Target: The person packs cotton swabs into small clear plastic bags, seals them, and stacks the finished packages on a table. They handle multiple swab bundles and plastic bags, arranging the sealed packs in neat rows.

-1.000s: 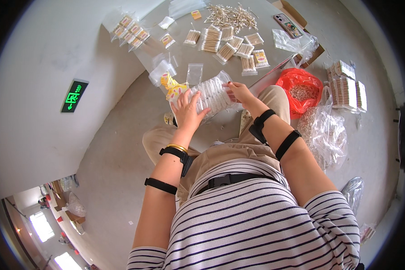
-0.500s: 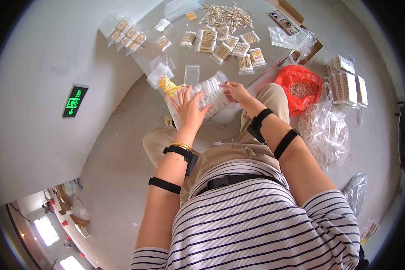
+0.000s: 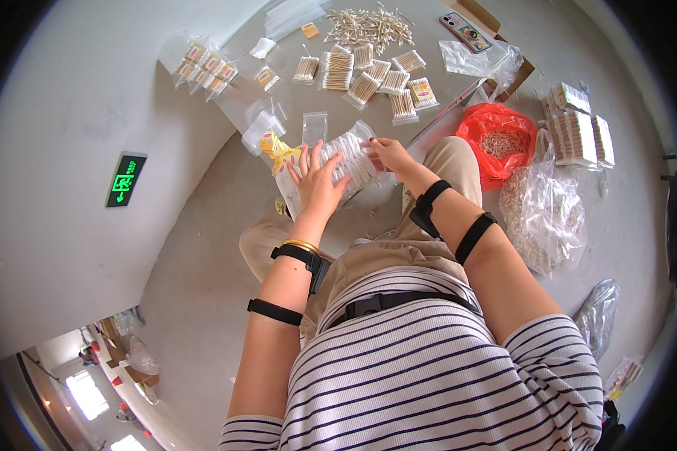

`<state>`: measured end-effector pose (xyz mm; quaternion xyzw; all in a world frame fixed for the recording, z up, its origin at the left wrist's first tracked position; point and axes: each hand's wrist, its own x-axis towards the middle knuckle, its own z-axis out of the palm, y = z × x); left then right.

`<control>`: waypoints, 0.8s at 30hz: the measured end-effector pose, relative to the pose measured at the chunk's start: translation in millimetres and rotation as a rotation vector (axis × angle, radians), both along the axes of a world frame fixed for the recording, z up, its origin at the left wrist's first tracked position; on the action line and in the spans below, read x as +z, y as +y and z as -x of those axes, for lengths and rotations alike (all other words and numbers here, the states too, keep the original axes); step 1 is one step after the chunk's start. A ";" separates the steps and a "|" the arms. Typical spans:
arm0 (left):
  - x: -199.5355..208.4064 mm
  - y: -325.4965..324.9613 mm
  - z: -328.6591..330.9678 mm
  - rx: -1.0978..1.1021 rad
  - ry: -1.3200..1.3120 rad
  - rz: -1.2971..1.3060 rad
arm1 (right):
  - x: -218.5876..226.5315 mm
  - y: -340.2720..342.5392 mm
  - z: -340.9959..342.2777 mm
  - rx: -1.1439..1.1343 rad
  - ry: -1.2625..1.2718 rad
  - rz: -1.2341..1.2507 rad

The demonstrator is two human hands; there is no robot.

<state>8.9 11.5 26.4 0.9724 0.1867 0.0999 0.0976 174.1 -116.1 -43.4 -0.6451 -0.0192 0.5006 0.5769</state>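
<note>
Spread wide and not closed at the left hand [image 3: 320, 180], lying over the left part of a row of clear plastic packs [image 3: 353, 154]. Bent inward at the right hand [image 3: 391, 156], touching the right end of the same row; can't tell from here whether pinching a pack or just steadying.

Placing that row at the near side of the bench [image 3: 297, 98], on the side facing the lap; underside hidden. Could fan out, buckle or slide toward the lap if squeezed unevenly from the two ends. Likely cause: slick film against film, plus a loose hold on the left.

Watch the yellow printed pieces [image 3: 278, 150] bunched just beside the left fingers: could snag and get dragged along. Same for the flat clear bag [image 3: 314, 128] just beyond the row: could cling and ride along unnoticed.

Further out, keep clear of the swab bundles [image 3: 336, 69] and the loose swabs [image 3: 368, 28] behind them: could scatter if bumped. Last, mind the red bag [image 3: 496, 174], gaping beside the right knee: could spill if nudged.
</note>
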 end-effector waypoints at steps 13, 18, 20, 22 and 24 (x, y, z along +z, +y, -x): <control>-8.5 -15.3 -14.3 -0.004 0.061 -0.001 | 0.5 -0.4 -0.4 0.003 -0.002 0.013; -9.8 -18.5 -11.4 -0.010 0.083 0.113 | 2.2 -1.9 -2.0 0.010 0.015 0.018; -13.1 -19.6 -7.7 0.032 -0.003 0.173 | 1.2 -3.7 -3.7 0.023 0.028 0.008; -15.0 -6.6 1.7 0.096 -0.166 0.227 | 1.7 -5.5 -3.6 0.024 0.031 0.004; -22.2 22.5 22.2 0.210 -0.267 0.122 | 4.5 -6.6 -0.8 0.010 0.026 0.002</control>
